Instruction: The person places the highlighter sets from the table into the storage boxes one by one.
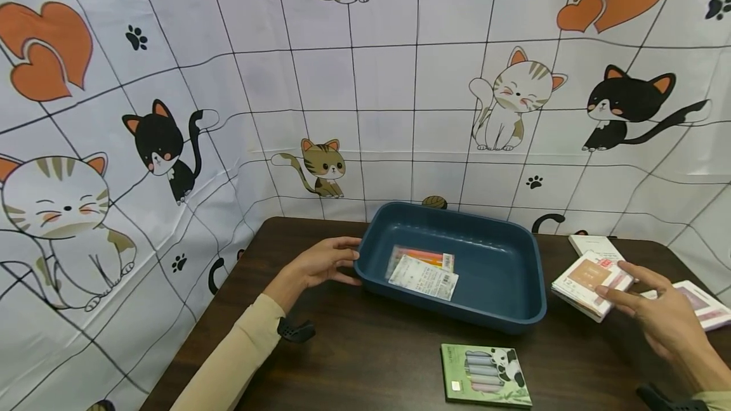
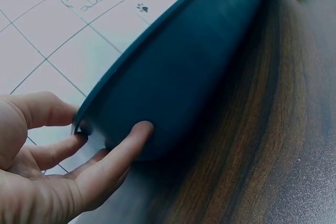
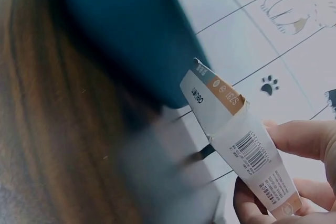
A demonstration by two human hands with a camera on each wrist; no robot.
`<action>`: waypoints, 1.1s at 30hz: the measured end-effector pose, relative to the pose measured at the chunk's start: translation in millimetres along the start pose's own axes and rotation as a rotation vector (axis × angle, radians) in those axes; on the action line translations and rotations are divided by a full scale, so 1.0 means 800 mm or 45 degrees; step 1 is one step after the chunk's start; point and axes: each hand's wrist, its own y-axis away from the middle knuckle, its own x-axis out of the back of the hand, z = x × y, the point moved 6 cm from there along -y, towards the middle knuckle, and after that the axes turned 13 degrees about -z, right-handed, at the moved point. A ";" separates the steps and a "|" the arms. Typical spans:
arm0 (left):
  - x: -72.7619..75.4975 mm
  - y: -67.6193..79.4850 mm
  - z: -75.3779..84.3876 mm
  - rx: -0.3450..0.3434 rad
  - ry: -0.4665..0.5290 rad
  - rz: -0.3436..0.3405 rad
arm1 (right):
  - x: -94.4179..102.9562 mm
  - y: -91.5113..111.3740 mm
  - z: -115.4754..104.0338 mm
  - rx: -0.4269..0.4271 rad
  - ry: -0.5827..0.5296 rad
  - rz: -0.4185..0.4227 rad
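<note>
We see a person's clothed forearms. The left sleeve [image 1: 241,357] is long, plain and pale beige, with soft wrinkles near its cuff. Just beyond that sleeve, at the wrist, we find a small black band [image 1: 296,330] with rounded lumps; the left hand [image 1: 322,264] is bare. Well to the right of the left sleeve, we glimpse a similarly pale right sleeve [image 1: 716,400], a dark wrist piece [image 1: 665,398] and a bare right hand [image 1: 665,313].

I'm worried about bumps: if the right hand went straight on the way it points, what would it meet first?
Most likely the right end of the blue tray, with the held box leading; whether it would pass above is unclear.
</note>
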 end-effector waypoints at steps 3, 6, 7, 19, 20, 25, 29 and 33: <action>0.000 0.000 0.000 -0.007 -0.009 -0.005 | 0.006 0.005 -0.010 0.041 -0.087 0.034; 0.001 0.001 0.000 -0.009 -0.018 0.000 | 0.009 0.006 -0.018 0.073 -0.203 0.035; 0.002 0.001 0.000 -0.009 -0.018 0.002 | 0.010 0.006 -0.020 0.089 -0.267 0.033; 0.002 0.001 0.001 -0.004 -0.050 0.024 | 0.015 0.001 -0.040 -0.070 -0.252 0.021; 0.002 0.001 0.001 -0.004 -0.052 0.024 | 0.014 -0.001 -0.042 -0.092 -0.213 0.027; 0.002 -0.003 -0.001 -0.005 -0.043 0.011 | 0.007 -0.008 -0.048 -0.111 -0.278 0.029; 0.003 -0.003 -0.001 -0.014 -0.043 0.012 | -0.009 -0.017 -0.056 -0.062 -0.400 0.019; 0.005 -0.001 -0.002 -0.020 -0.043 0.015 | -0.029 -0.026 -0.067 0.022 -0.476 0.002</action>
